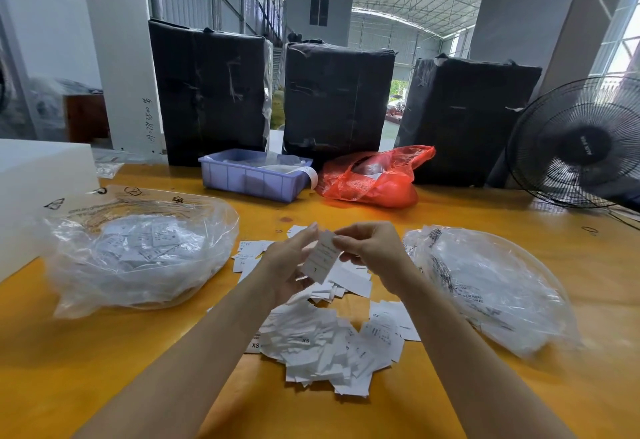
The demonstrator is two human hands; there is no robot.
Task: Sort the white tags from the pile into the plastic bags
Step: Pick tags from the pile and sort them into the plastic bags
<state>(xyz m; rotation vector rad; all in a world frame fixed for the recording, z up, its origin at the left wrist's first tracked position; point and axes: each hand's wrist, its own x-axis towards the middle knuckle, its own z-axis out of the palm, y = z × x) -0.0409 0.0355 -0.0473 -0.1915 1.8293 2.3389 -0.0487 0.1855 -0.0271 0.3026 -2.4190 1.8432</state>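
Both hands, left (289, 265) and right (372, 251), pinch one white printed tag (322, 258) marked "L", above the pile (322, 345).

"XS" is printed on pile tags (255, 345), "L" on the held tag (320, 258).

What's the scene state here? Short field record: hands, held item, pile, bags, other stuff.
left hand: holds tag from below, fingers curled
right hand: pinch grip on tag's upper edge
held tag: white, raised above the pile
tag pile: loose on yellow table, several marked XS
left plastic bag: clear, holds white tags
right plastic bag: clear, contents unclear
far edge: blue tray, red bag, fan
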